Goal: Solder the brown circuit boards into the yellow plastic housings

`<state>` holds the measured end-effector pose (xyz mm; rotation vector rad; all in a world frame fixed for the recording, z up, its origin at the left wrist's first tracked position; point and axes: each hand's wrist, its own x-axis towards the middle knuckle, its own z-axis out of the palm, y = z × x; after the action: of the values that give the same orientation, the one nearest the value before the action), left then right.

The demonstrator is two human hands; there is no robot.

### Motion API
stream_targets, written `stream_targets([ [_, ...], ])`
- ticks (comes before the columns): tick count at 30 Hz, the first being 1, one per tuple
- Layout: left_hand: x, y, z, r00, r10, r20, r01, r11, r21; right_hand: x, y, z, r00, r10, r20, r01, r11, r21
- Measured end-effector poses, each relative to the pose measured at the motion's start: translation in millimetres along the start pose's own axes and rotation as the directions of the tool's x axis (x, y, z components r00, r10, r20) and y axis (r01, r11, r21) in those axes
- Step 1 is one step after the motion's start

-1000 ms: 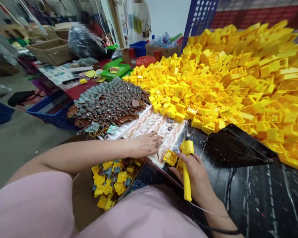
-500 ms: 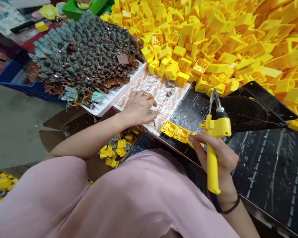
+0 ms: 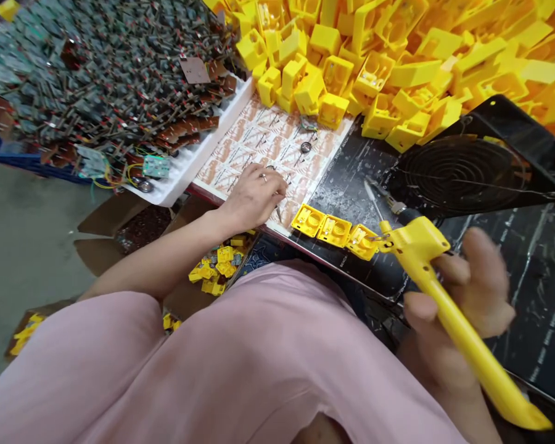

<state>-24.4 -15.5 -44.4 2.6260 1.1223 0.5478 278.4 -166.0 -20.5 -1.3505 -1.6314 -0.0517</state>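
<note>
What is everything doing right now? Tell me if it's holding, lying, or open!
left hand: resting on the printed sheet, fingers curled
right hand: gripping the soldering iron, blurred
soldering iron: held tilted
three yellow boxes: lying in a row, open side up
circuit boards: heaped in a pile

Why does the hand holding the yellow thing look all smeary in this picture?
In the head view, the right hand and the yellow soldering iron look smeared, likely motion blur. Also in the head view, the left hand and the yellow plastic housings look much sharper.
</note>
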Motion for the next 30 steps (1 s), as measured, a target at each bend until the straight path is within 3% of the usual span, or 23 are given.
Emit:
stream_targets([
  [4, -1.5, 8.5, -1.2, 0.997, -0.073, 0.014, 0.074, 0.991, -0.112, 7.5, 0.7, 11.4, 0.963, 0.057, -0.265, -0.025, 0.992, 0.125],
  [7, 0.4, 13.0, -3.9, 0.992, -0.117, 0.05, 0.126, 0.97, -0.21, 13.7, 13.0, 21.7, 0.852, 0.163, -0.497, -0.032, 0.965, 0.262],
  [9, 2.5, 13.8, -6.8, 0.986, -0.143, 0.09, 0.162, 0.955, -0.249, 14.6, 23.3, 25.2, 0.796, 0.26, -0.546, -0.056, 0.931, 0.362],
  [12, 5.6, 15.6, -12.2, 0.974, -0.168, 0.15, 0.205, 0.937, -0.282, 11.6, 29.0, 25.6, 0.797, 0.361, -0.484, -0.158, 0.898, 0.41],
  [14, 7.1, 19.6, -16.1, 0.968, -0.181, 0.176, 0.227, 0.93, -0.288, 8.1, 23.4, 23.4, 0.812, 0.365, -0.456, -0.2, 0.907, 0.371],
  [16, 8.1, 25.8, -19.9, 0.964, -0.177, 0.2, 0.23, 0.931, -0.283, 4.1, 13.7, 19.0, 0.864, 0.332, -0.38, -0.207, 0.92, 0.333],
  [18, 9.1, 32.2, -23.0, 0.959, -0.157, 0.235, 0.217, 0.941, -0.261, 0.4, 4.3, 12.5, 0.942, 0.251, -0.225, -0.17, 0.93, 0.326],
  [20, 11.1, 37.3, -25.3, 0.951, -0.133, 0.279, 0.198, 0.956, -0.218, -1.9, -2.3, 5.8, 0.977, 0.199, -0.077, -0.161, 0.926, 0.341],
  [26, 21.6, 40.4, -30.7, 0.924, -0.095, 0.371, 0.151, 0.981, -0.125, 1.8, -11.1, -2.9, 0.993, 0.029, 0.114, -0.066, 0.938, 0.339],
  [30, 23.8, 38.0, -32.8, 0.924, -0.073, 0.375, 0.123, 0.986, -0.112, 2.0, -17.3, -4.8, 0.987, 0.072, 0.14, -0.104, 0.966, 0.238],
])
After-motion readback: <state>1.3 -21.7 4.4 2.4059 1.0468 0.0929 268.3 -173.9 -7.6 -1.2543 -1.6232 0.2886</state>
